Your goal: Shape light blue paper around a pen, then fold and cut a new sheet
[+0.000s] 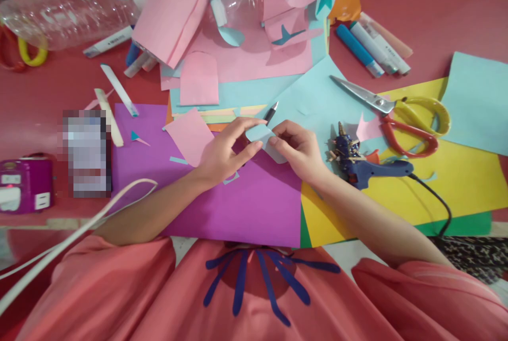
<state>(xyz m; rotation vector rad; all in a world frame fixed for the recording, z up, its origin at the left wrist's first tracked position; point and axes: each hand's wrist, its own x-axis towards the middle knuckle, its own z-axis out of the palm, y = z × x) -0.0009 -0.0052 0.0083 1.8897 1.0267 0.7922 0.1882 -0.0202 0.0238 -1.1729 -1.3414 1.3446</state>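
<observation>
A small light-blue paper piece (pixel 257 132) is held up over the purple sheet (pixel 242 211), between the two hands. The left hand (pixel 224 153) pinches its left side between thumb and fingers; the right hand (pixel 299 150) pinches its right side likewise. Just beyond it, a black pen (pixel 272 112) points away. A pink paper piece (pixel 188 137) lies near the left hand; right of the right hand are a blue glue gun (pixel 367 169) and, farther out, open scissors (pixel 391 107) with yellow and red handles.
</observation>
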